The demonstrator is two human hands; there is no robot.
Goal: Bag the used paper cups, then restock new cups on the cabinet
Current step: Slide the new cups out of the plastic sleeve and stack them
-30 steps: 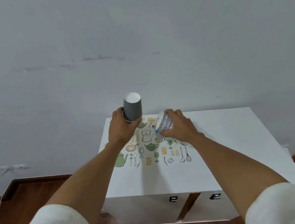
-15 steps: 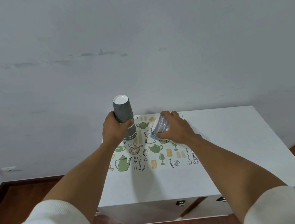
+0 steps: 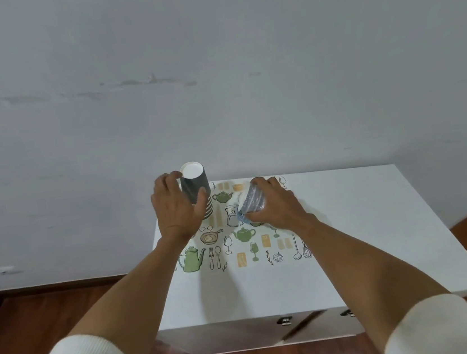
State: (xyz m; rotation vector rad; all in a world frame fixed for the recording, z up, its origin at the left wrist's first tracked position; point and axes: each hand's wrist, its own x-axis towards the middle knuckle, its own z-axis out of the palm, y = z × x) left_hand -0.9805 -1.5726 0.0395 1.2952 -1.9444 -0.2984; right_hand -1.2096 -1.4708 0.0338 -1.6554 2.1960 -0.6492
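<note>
A stack of grey paper cups [image 3: 196,185] stands upside down at the back left of the white cabinet [image 3: 365,234], on its printed kitchenware mat [image 3: 244,252]. My left hand [image 3: 176,210] is around the stack, thumb on the right side and fingers on the left, loosely curled about it. My right hand [image 3: 274,204] grips a crumpled clear plastic wrapper [image 3: 251,204] just above the mat, to the right of the stack.
The cabinet stands against a pale grey wall [image 3: 212,61]. Two drawer handles [image 3: 285,321] show on its front. Dark wooden floor [image 3: 37,315] lies to the left and right.
The cup stack has come down from the air onto the back left of the cabinet top. My left hand's hold on it has loosened. My right hand keeps the wrapper in much the same place.
</note>
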